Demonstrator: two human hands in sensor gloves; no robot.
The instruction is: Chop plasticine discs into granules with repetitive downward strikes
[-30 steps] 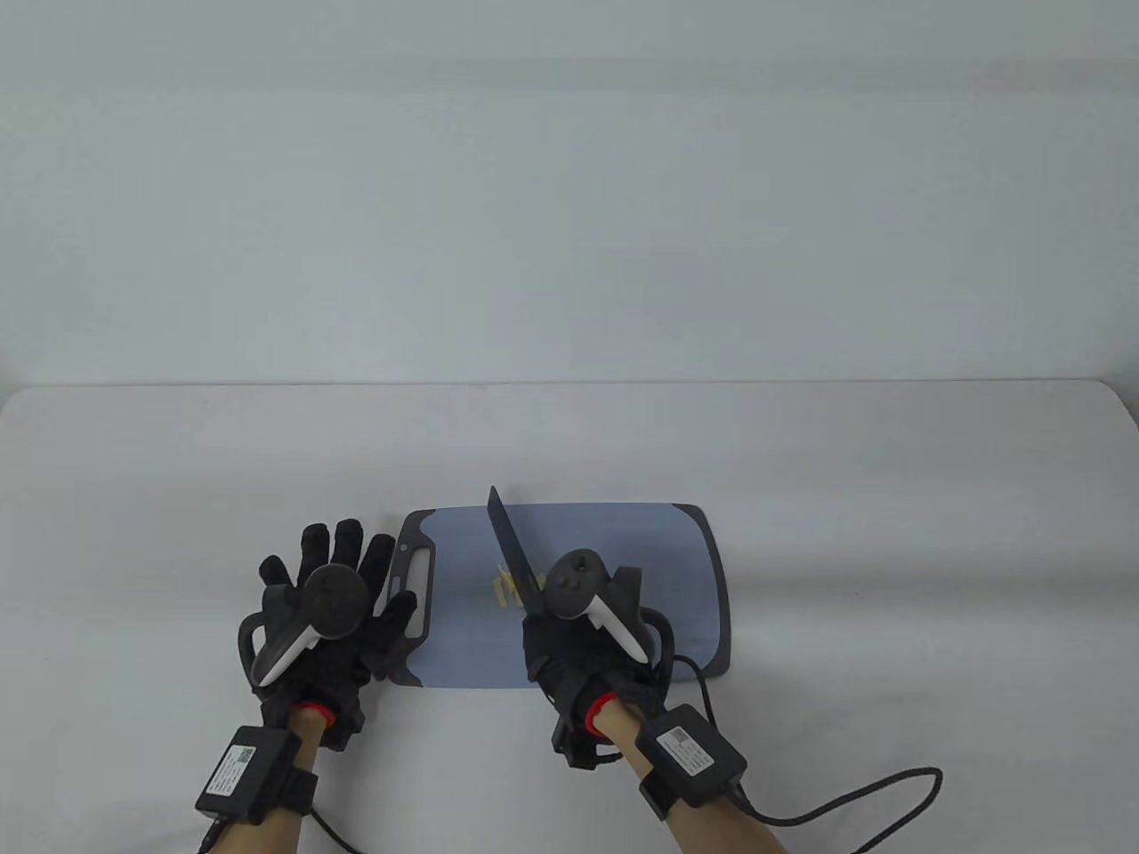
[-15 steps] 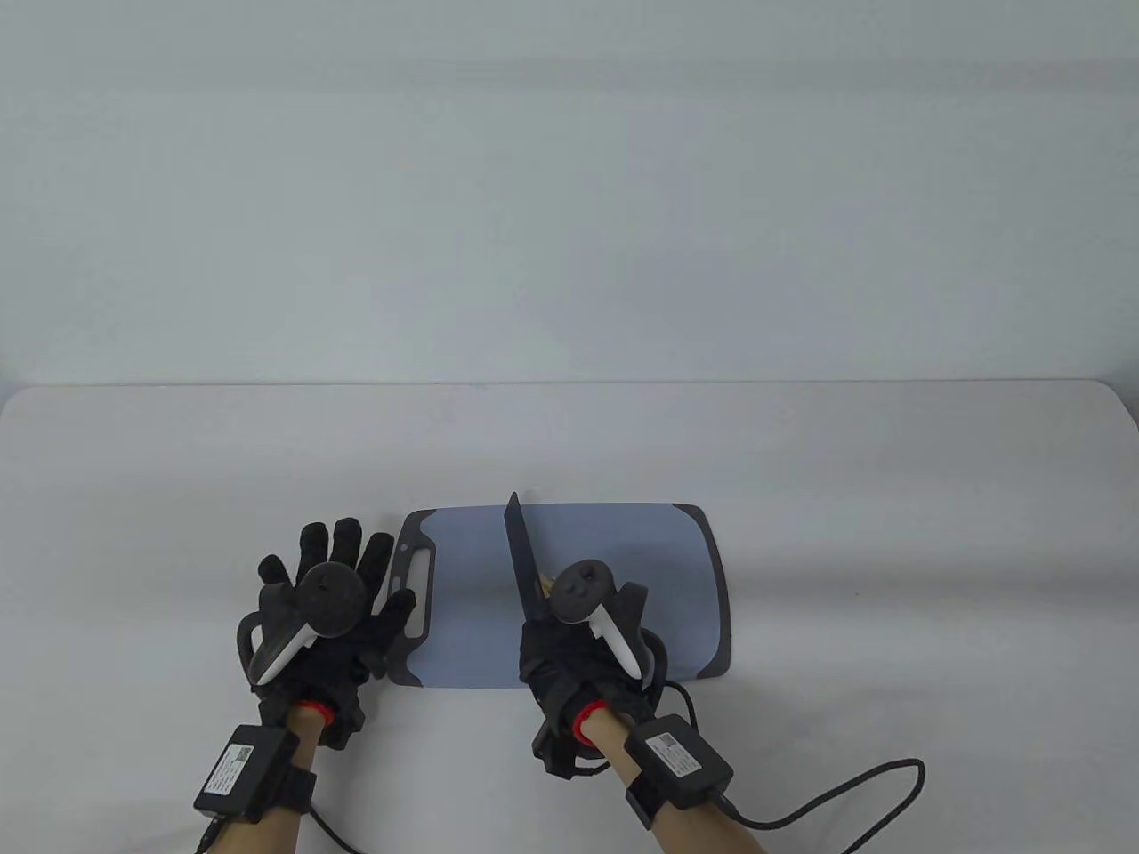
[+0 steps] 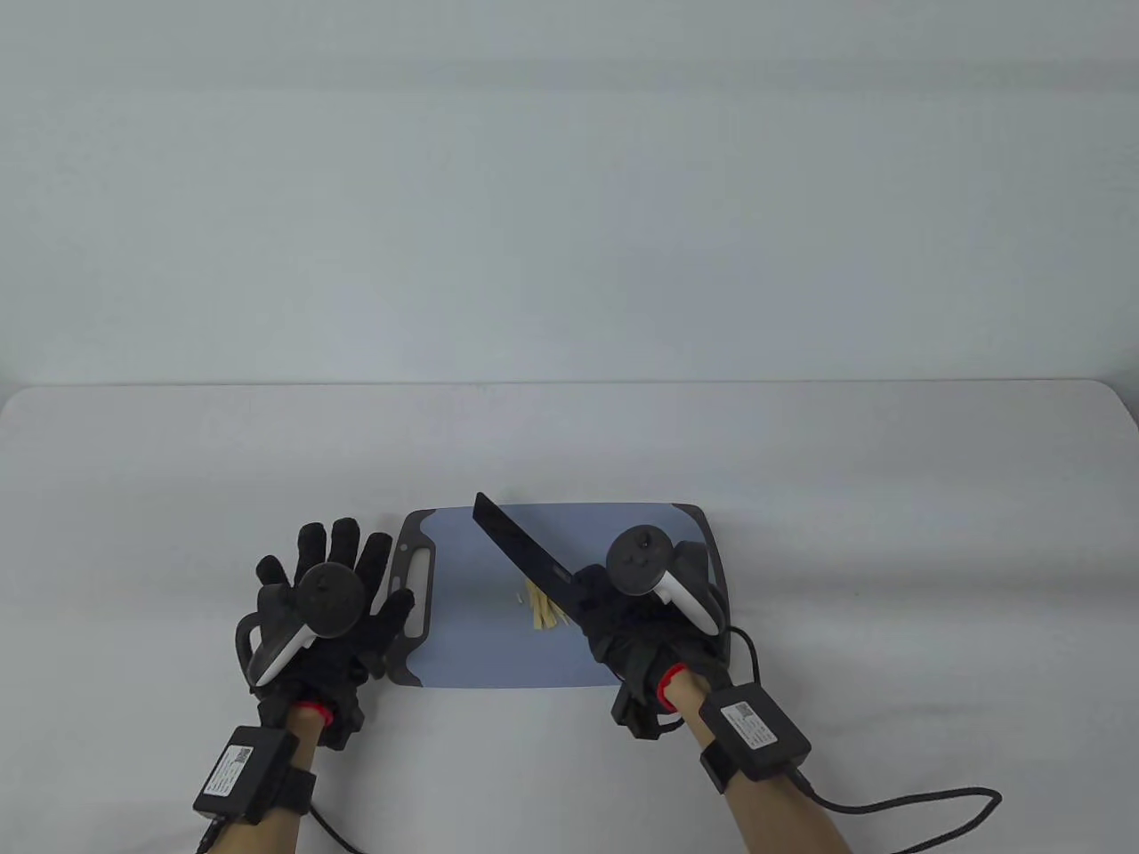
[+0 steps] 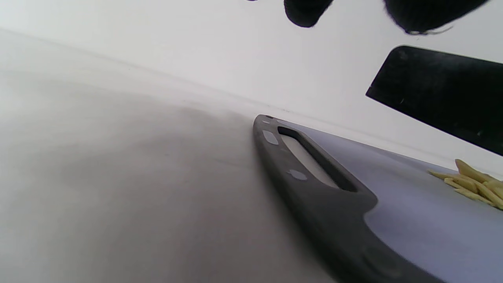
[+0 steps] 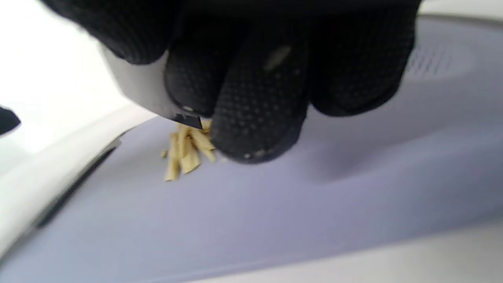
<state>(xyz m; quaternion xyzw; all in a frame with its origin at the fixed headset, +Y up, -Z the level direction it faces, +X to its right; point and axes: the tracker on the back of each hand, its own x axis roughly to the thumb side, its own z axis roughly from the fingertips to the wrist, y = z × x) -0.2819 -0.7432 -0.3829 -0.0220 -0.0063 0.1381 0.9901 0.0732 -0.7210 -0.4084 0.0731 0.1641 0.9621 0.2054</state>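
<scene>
While the yellow plasticine strips (image 3: 540, 611) lay in a small loose heap near the middle of the blue cutting board (image 3: 472, 640), your right hand (image 3: 636, 636) had its grip curled tight round the handle of the dark knife (image 3: 525, 553). From above, the blade ran up and to the left from your fist, its tip reaching toward the board's far edge, and the heap sat just under the part of the blade nearest your knuckles. Seen from your left wrist, the blade (image 4: 440, 94) hung clear above the pieces (image 4: 473, 184), with board surface showing between them. From your right wrist, your gloved fingers (image 5: 259, 98) were wrapped round the handle directly above the pile (image 5: 186, 151); whether the heel of the blade met any strip I could not tell.

Your left hand (image 3: 325, 605) lay flat with its grip spread, fingers straight and apart, pinching nothing. Its thumb side overlapped the board's dark slotted handle end (image 3: 414, 578), well to the left of the heap. The board sat on the pale tabletop (image 3: 890, 534), and a black cable (image 3: 899, 805) trailed from your right wrist across it.
</scene>
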